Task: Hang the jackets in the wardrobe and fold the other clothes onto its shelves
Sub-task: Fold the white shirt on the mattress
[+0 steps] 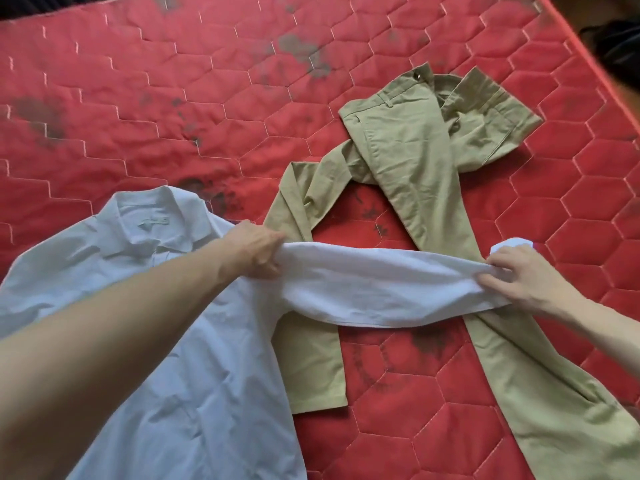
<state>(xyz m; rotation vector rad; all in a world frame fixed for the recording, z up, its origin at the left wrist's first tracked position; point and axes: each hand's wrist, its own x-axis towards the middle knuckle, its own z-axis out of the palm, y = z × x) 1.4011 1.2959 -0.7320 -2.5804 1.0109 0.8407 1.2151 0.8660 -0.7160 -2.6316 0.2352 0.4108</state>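
Note:
A white collared shirt [166,341] lies spread on the red quilted mattress [173,98], collar at the upper left. Its right sleeve stretches across to the right, over the khaki trousers [415,161]. My left hand [256,251] grips the sleeve at the shoulder end. My right hand [523,275] pinches the sleeve at the cuff end, and a bit of white cuff shows above my fingers. The trousers lie crumpled, waistband at the upper right, one leg running down to the lower right corner, the other bent under the shirt's edge.
The mattress has dark stains in several patches. Its edge runs diagonally at the upper right, with a dark object [616,46] beyond it. No wardrobe or shelf is in view.

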